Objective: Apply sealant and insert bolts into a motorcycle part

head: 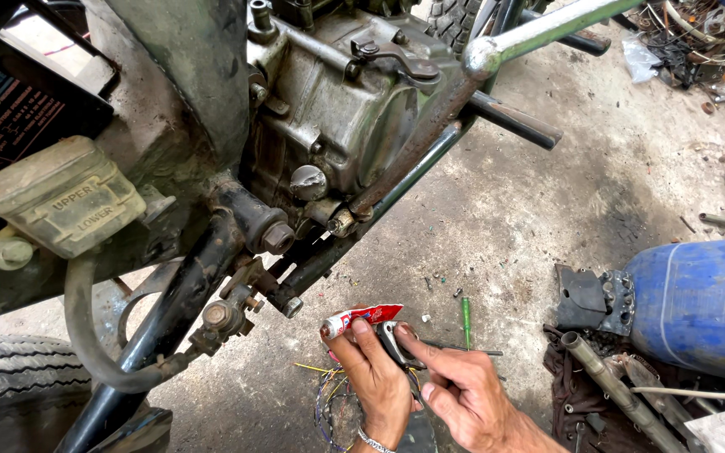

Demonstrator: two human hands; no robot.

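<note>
Squeezing sealant looked like our step: below the motorcycle engine (337, 109), our left hand (375, 377) gripped a small red-and-white tube (361, 319) with a dark metal part (393, 340), our right hand (463, 390) holding nothing, forefinger extended onto that part. Next, we judged, came even spreading. The tube looked crumpled, half spent.

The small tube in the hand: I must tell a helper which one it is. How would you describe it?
Below the motorcycle engine, the left hand holds a small squeeze tube over the concrete floor. It is red and white, unlike the thin green screwdriver lying beside it.
</note>
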